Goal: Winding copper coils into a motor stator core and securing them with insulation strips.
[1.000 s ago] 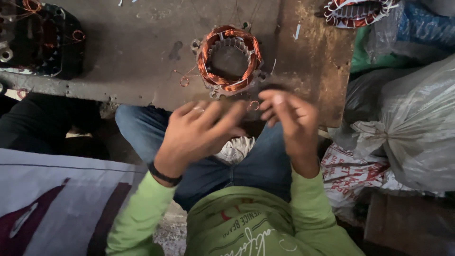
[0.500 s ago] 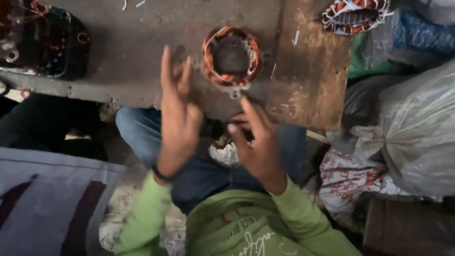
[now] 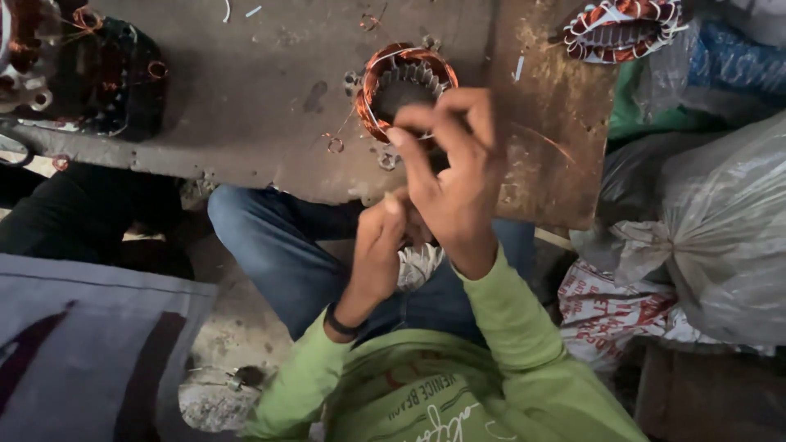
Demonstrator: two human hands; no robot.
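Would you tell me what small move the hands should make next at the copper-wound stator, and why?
Probably lower the right hand onto the stator: its fingers hang just above the copper ring on the bench, while the left hand is closed near the lap.

A worn, dark metal table (image 3: 246,106) with a rusty right-hand part stretched beyond the hand (image 3: 454,184). Far to its left sat a black machine housing (image 3: 90,74). To its right, bulging grey plastic sacks (image 3: 720,237) were heaped, with a printed white bag (image 3: 614,319) below them. Down to its left lay grey cloth (image 3: 74,352) over a gritty concrete floor (image 3: 221,327). The light was dim and soft.
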